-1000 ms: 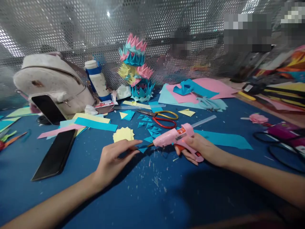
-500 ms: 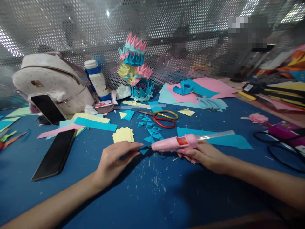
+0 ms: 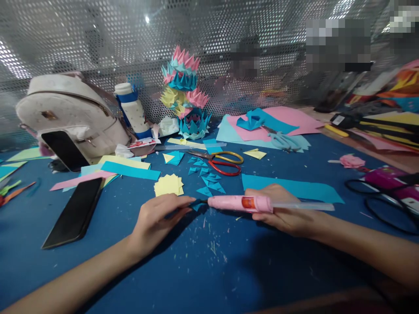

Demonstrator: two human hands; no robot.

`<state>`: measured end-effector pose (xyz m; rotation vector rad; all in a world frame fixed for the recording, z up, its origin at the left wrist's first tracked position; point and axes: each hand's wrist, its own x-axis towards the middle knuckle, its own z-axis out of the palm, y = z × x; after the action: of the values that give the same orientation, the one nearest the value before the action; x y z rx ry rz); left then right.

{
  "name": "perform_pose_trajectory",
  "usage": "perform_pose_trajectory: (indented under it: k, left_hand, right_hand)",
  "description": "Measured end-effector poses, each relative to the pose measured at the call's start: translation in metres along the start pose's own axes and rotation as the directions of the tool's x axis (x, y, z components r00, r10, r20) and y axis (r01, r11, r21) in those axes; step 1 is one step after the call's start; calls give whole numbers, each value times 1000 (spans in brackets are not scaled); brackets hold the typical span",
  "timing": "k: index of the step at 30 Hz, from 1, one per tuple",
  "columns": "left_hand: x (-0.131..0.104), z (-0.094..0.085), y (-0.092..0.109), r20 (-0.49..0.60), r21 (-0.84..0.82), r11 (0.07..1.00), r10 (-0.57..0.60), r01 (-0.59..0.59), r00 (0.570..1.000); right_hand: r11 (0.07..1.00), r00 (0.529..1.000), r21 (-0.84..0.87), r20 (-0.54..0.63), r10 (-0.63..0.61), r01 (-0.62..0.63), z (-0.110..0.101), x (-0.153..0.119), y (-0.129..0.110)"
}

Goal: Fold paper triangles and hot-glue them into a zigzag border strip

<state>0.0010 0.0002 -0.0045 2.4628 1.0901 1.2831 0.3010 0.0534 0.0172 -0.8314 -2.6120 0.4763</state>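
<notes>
Between the thumb and fingers of my left hand (image 3: 163,213) is a small folded blue paper piece (image 3: 197,205). My right hand (image 3: 283,211) is wrapped round a pink glue gun (image 3: 240,203), whose dark nozzle points left and meets or nearly meets that piece. A clear glue stick (image 3: 304,206) sticks out of the gun's back. Just beyond the hands lie several small blue folded triangles (image 3: 212,185) and a stack of yellow paper squares (image 3: 168,185).
Scissors (image 3: 225,162) with red and yellow handles lie beyond the triangles. A folded-paper tower (image 3: 194,124) stands at the back. On the left are a phone (image 3: 73,213), a white backpack (image 3: 72,113) and a bottle (image 3: 134,111). Blue paper (image 3: 294,189) lies behind my right hand.
My right hand has turned the glue gun, so its glue stick now points nearly level to the right instead of slightly upward. My left hand has hardly moved.
</notes>
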Motion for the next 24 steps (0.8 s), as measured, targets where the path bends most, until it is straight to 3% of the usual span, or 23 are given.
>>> perform_pose_trajectory:
  k: [5, 9, 13, 15, 17, 19, 21, 24]
  left_hand:
    - [-1, 0, 0, -15, -7, 1000, -4, 3, 1000]
    - [0, -2, 1, -6, 4, 1000, -11, 11, 1000]
    - [2, -3, 2, -4, -23, 998, -52, 52, 999]
    - [3, -1, 4, 24, -112, 981, -156, 157, 988]
    - [3, 2, 6, 116, -244, 919, -289, 310, 950]
    - [4, 5, 10, 226, -327, 851, -351, 410, 909]
    - [3, 7, 13, 280, -325, 849, -335, 417, 900]
    - [3, 8, 13, 275, -244, 908, -272, 340, 922]
  right_hand:
    - [996, 999, -83, -13, -39, 38, -2, -3, 7]
    - [1000, 998, -24, -54, -13, 11, -5, -2, 10]
    - [988, 986, 89, -98, 136, -128, -10, 0, 15]
    - [959, 968, 186, -97, 233, -213, -14, 1, 17]
    - [931, 950, 250, -97, 297, -266, -20, 0, 19]
    - [915, 935, 255, -91, 343, -312, -28, -3, 19]
    - [902, 917, 230, -77, 391, -365, -37, -9, 20]
    - [867, 873, 226, -109, 475, -443, -49, -26, 26]
